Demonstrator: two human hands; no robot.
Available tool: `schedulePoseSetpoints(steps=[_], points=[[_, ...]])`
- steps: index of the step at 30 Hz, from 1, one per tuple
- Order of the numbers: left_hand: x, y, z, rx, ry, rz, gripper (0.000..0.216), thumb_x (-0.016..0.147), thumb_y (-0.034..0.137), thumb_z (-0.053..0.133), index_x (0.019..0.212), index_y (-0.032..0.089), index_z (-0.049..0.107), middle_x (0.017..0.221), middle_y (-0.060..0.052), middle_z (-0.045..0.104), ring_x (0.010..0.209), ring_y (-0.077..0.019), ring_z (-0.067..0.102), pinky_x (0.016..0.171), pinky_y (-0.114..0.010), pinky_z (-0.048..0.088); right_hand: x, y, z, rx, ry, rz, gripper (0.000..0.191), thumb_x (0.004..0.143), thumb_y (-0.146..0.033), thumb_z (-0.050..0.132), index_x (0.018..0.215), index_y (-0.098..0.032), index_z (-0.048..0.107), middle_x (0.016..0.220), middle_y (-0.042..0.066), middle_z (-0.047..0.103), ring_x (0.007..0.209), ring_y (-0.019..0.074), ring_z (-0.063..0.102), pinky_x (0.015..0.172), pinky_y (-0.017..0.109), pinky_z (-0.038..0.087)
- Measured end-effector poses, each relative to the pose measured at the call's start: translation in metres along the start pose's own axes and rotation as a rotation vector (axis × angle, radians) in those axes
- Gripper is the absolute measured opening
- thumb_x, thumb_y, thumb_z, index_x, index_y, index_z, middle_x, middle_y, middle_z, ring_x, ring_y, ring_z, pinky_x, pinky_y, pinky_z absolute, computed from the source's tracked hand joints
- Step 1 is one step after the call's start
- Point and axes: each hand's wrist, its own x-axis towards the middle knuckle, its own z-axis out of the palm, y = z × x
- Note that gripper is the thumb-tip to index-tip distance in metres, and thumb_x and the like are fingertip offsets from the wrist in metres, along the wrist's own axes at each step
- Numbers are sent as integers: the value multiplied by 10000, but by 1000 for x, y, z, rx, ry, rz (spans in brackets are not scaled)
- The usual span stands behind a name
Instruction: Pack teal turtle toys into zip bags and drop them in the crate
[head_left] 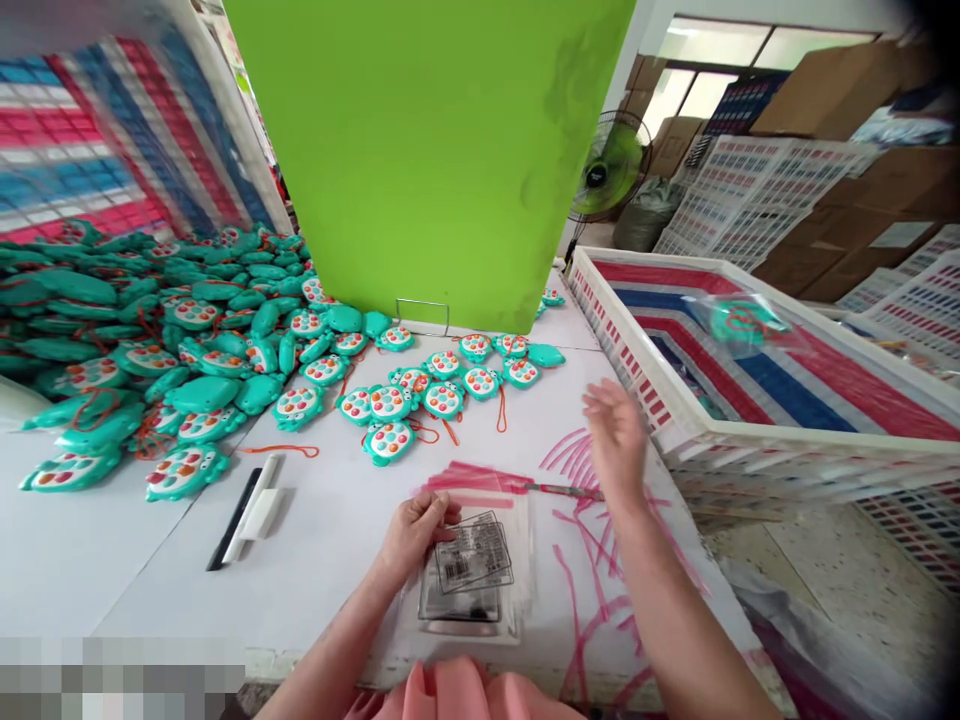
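My left hand [413,534] rests on a stack of clear plastic bags [471,575] with pink zip strips, its fingers curled on the top bag's edge. My right hand [616,432] hovers open above the table near the white crate [675,410], fingers spread and blurred by motion. A bagged teal toy [739,322] is in the air over the crate. Teal frog-shaped toys [390,440] with coloured buttons and orange cords lie just beyond the bags.
A big heap of the same teal toys [135,330] covers the table's left. A green panel [435,150] stands at the back. A black-and-white strip [247,510] lies left of the bags. Stacked crates, cardboard boxes and a fan [613,165] stand at right.
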Motion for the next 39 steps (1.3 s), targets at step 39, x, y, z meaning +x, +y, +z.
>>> schedulePoseSetpoints(steps=[39], points=[[1,-9,-3,71,-52,-11,547,708,694,585,757,158,680,765,-69,639,668,-163,565,620,-267,497,146,123,137,-1048,-542,185,633,721,-162,563,1343,-228,464,1351,148,454,1292,353,344,1016,521,262]])
